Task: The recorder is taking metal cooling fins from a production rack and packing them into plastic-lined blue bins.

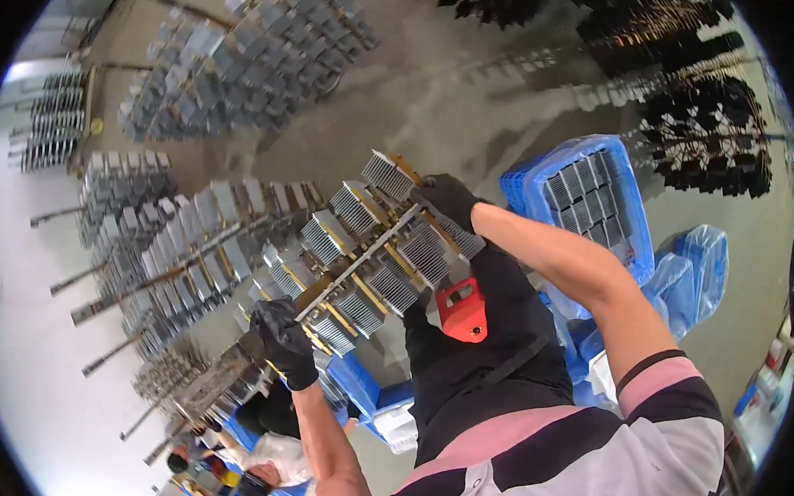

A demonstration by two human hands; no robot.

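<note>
A long metal rack bar point(358, 262) slants across the middle, carrying several silver finned heat sinks point(424, 254) on both sides. Brass-coloured clips point(407, 169) stand beside the heat sinks. My right hand point(444, 199), in a black glove, is closed round the rack near its upper end. Lower down at the left, my left hand point(286, 341), gloved too, grips the bar's other end; its fingertips are partly hidden. Against my dark trousers, just below the rack, shows a red plastic piece point(462, 311) with a slot like a handle.
A plastic-lined blue crate point(512, 187) with finned blocks stands at the right, beside blue bags point(696, 273). Loaded racks point(245, 69) fill the left and upper left; dark ones point(708, 134) hang upper right. People point(269, 461) work at lower left.
</note>
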